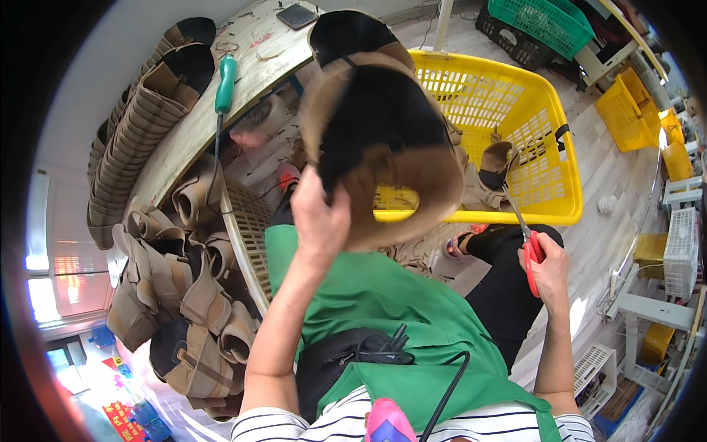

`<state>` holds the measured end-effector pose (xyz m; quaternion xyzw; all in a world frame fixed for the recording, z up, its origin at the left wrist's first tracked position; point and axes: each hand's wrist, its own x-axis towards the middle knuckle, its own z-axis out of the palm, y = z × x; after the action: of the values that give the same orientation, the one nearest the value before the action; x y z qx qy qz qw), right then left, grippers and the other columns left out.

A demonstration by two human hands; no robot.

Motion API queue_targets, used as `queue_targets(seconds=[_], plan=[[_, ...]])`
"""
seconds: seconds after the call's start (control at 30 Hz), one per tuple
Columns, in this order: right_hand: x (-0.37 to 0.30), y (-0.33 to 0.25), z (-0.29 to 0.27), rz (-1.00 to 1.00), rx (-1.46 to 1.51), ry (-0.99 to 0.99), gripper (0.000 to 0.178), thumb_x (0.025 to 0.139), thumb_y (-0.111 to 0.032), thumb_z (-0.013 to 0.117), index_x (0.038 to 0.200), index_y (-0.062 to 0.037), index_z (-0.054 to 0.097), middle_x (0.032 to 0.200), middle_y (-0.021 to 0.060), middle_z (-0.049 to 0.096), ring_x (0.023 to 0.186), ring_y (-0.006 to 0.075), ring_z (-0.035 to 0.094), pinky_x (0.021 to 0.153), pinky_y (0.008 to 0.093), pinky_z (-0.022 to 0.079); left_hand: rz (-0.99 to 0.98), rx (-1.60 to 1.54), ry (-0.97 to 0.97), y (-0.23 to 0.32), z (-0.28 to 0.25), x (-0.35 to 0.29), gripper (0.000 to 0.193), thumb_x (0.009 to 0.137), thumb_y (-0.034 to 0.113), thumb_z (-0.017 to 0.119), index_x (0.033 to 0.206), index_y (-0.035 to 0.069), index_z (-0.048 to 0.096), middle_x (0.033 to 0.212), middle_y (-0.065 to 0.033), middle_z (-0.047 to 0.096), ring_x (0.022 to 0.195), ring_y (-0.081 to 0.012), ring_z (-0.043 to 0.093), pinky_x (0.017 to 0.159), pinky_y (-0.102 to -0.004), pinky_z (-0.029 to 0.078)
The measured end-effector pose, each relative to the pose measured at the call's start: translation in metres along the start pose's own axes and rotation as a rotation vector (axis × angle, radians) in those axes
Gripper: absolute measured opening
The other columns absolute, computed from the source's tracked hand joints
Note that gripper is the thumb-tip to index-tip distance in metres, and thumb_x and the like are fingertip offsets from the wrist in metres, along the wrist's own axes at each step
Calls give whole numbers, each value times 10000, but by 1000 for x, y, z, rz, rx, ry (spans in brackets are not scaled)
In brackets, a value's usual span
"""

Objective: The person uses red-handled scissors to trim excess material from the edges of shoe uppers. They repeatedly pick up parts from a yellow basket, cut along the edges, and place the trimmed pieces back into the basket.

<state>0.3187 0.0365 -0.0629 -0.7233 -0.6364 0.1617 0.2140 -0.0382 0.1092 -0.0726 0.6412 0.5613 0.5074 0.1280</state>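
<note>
My left hand grips a tan shoe upper with black lining, blurred by motion, in front of me. The fingers are closed at its near left edge. My right hand holds scissors by their red handles, blades pointing up and away toward the yellow basket. The blades are apart from the held upper. Just behind it, a similar black-and-tan upper shows at the table's end. More tan uppers lie inside the yellow basket, partly hidden by the held one.
A long stack of nested uppers stands along the worktable at left. A green-handled corded tool and a dark phone-like slab lie there. Loose uppers heap beside a pale basket. Crates stand far right.
</note>
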Motion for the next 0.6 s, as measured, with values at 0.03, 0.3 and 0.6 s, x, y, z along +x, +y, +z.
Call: queue_targets(seconds=[0.03,0.3,0.6], plan=[[3,-2,1,-3,-1,2,236,705,-105,722,764,-8,515,646,121,500,563,225,487,563,324,414,36,-79,101,6,1,27,273,790,-28,565,1056,-40,625,998,-155,672,957,-277,645,852,-328,469],[38,-15,20,-53,184,-16,245,726,-169,724,834,-11,571,689,121,564,595,225,538,598,314,448,5,-71,296,-102,63,154,239,769,21,554,996,-9,622,902,-202,661,880,-363,633,771,-358,484],[144,56,64,111,493,-219,194,781,-179,702,841,-14,620,697,10,592,662,68,516,619,243,429,-212,616,-59,-112,97,164,293,789,200,684,983,25,551,914,-209,637,901,-405,613,773,-463,485]])
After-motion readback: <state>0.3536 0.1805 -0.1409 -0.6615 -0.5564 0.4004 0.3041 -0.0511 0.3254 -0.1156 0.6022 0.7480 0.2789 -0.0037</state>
